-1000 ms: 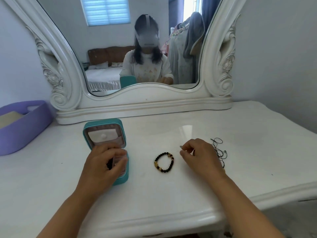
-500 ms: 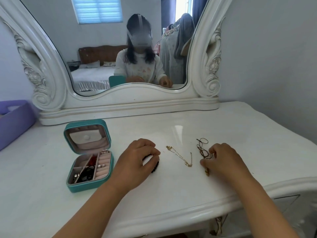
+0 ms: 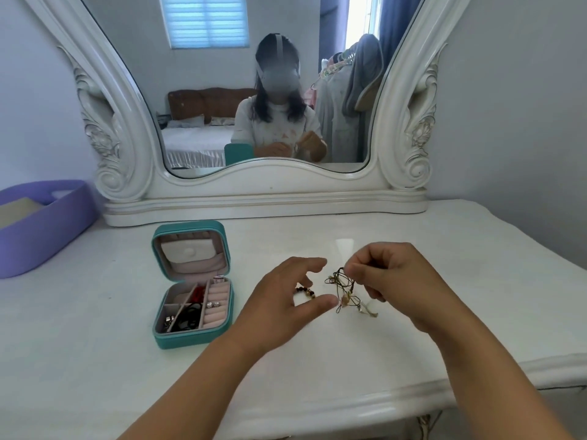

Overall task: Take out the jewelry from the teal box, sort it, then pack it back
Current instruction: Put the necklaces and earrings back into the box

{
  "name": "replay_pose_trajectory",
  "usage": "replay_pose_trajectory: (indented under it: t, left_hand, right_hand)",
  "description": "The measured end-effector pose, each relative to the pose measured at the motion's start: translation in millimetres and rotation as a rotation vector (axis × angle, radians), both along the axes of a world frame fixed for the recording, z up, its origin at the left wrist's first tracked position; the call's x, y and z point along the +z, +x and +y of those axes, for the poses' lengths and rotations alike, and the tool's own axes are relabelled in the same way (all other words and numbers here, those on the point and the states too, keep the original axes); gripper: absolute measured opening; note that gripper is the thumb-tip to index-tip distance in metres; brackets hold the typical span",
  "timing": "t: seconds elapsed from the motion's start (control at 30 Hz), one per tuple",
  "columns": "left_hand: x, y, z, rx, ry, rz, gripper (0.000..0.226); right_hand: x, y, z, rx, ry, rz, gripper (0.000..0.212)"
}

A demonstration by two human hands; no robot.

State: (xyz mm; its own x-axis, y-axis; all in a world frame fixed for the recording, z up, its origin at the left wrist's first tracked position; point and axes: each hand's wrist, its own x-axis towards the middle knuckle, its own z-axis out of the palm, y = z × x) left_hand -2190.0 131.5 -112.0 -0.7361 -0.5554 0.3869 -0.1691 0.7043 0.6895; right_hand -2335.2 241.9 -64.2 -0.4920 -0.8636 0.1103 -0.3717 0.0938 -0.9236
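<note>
The teal jewelry box point(image 3: 165, 336) lies open on the white dressing table, left of my hands, with rings, a red piece and black bands in its pink compartments. My right hand point(image 3: 400, 284) pinches a dark cord necklace point(image 3: 343, 285) and holds it lifted just above the table; small charms dangle from it. My left hand point(image 3: 282, 303) hovers beside it with thumb and fingers apart, its thumb tip close to the cord. A beaded bracelet point(image 3: 306, 291) lies on the table, partly hidden under my left fingers.
A large white carved mirror point(image 3: 270, 192) stands at the back of the table and reflects a person. A purple basket point(image 3: 44, 230) sits at the far left. The table's front edge point(image 3: 349, 404) runs below my forearms.
My left hand left the box and came to the middle by the bracelet. My right hand picked the cord necklace up off the table. The gold chain seen earlier is hidden or gathered up.
</note>
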Motion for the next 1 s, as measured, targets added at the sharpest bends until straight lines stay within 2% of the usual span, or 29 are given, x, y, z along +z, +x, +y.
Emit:
replay_pose_trajectory:
  t: [0.07,0.17,0.23,0.43,0.53,0.6,0.73,0.87,1.0]
  left_hand:
    - [10,3,5,-0.037,0.116,0.051,0.048]
    - [18,16,5,-0.100,0.268,0.125,0.018]
    - [18,28,1,-0.109,0.343,0.173,0.010]
    - [17,67,-22,0.045,0.616,0.335,0.017]
    - [17,84,-38,0.259,0.598,0.359,0.019]
    - [21,95,-48,0.317,0.644,0.438,0.029]
    - [24,111,-69,0.372,0.674,0.617,0.029]
    - [11,115,-86,0.381,0.635,0.647,0.024]
    - [9,111,-90,0.304,0.624,0.696,0.023]
  right_hand:
    - [9,15,-10,0.103,-0.036,-0.053,0.011]
    - [16,38,-27,0.221,-0.098,-0.150,0.009]
    - [19,50,-38,0.257,-0.133,-0.211,0.010]
    - [12,81,-72,0.185,-0.186,-0.274,0.015]
    - [-1,100,-90,0.168,-0.129,-0.284,0.015]
    - [-9,113,-101,0.190,-0.108,-0.333,0.014]
    - [-23,131,-118,0.219,-0.062,-0.362,0.014]
    - [-33,141,-130,0.221,0.011,-0.301,0.015]
    - [-37,146,-140,0.206,0.023,-0.220,0.017]
